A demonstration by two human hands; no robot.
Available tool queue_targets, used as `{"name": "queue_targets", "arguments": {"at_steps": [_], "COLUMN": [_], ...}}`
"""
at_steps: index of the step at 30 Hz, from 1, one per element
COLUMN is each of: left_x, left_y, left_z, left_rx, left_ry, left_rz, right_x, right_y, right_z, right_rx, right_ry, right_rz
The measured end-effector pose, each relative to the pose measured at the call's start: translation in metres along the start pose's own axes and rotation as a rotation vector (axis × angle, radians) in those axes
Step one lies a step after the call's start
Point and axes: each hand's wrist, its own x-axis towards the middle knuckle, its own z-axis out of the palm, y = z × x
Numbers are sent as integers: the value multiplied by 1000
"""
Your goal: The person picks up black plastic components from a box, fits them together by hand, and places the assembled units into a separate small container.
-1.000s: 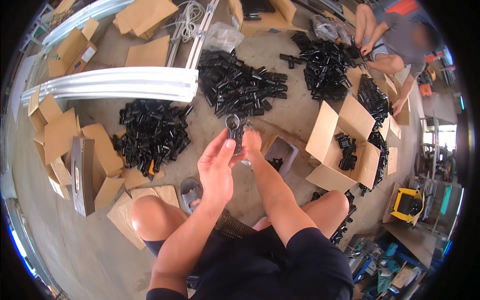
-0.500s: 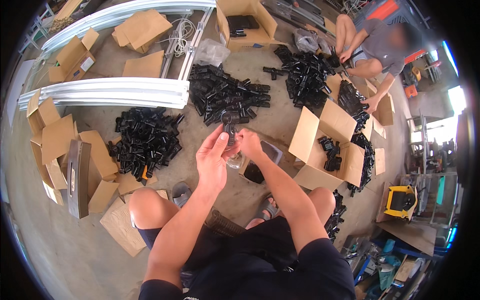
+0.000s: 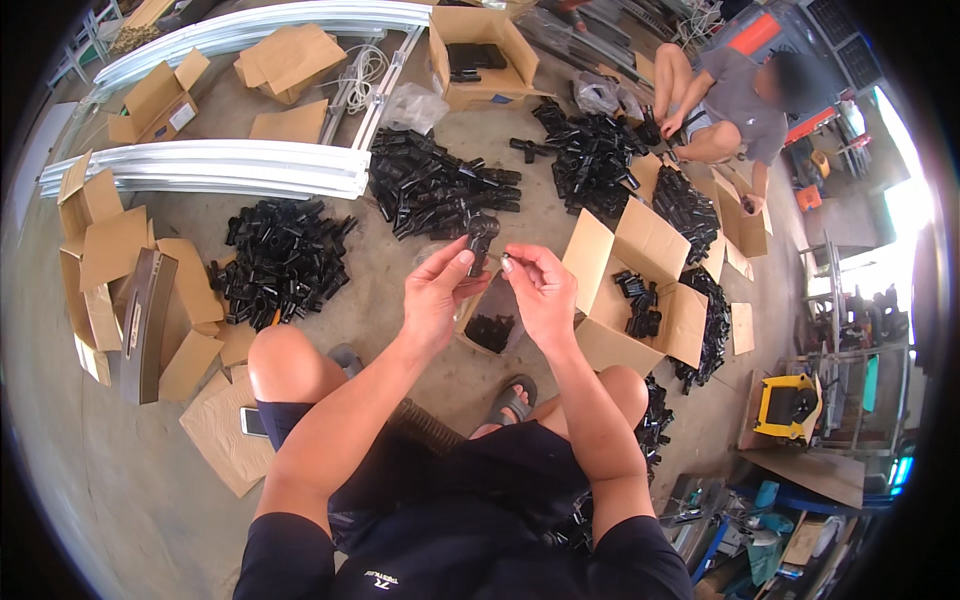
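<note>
My left hand (image 3: 433, 297) grips a black tubular fitting (image 3: 482, 238) upright, with its round end at the top. Just to the right, my right hand (image 3: 545, 295) pinches a tiny dark piece (image 3: 506, 257) between thumb and fingertips, slightly apart from the fitting. The piece is too small to name. Below both hands stands a small box (image 3: 492, 332) with small black parts in it. Heaps of similar black fittings lie on the floor: one to the left (image 3: 283, 262), one straight ahead (image 3: 432, 185), and another farther right (image 3: 592, 160).
An open cardboard box (image 3: 648, 238) with a few fittings stands at my right. Silver metal rails (image 3: 220, 168) lie at the far left, near flattened cartons (image 3: 110, 255). A co-worker (image 3: 745, 110) sits at the far right, handling black parts. A phone (image 3: 253, 421) lies beside my left knee.
My right hand has drawn back from the fitting, and a tiny piece now shows in its fingertips. The fitting has moved slightly right and up in my left hand.
</note>
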Motion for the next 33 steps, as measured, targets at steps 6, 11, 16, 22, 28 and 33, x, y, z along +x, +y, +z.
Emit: {"name": "queue_targets", "arguments": {"at_steps": [6, 11, 16, 22, 28, 33], "left_x": [-4, -1, 2, 7, 11, 13], "left_y": [-8, -11, -12, -11, -9, -11], "left_z": [6, 6, 6, 6, 5, 1], "left_rx": [31, 36, 36, 53, 98, 129], "left_ry": [-23, -18, -9, -8, 17, 59], "left_rz": [-1, 2, -6, 0, 17, 14], "right_x": [-1, -1, 2, 7, 12, 12], "right_y": [15, 5, 6, 10, 18, 26], "right_z": [4, 5, 4, 5, 11, 19], "right_rx": [-95, -226, -292, -337, -314, -323], "right_ry": [36, 73, 91, 95, 120, 145], "right_rz": [-224, -289, -369, -429, -436, -394]}}
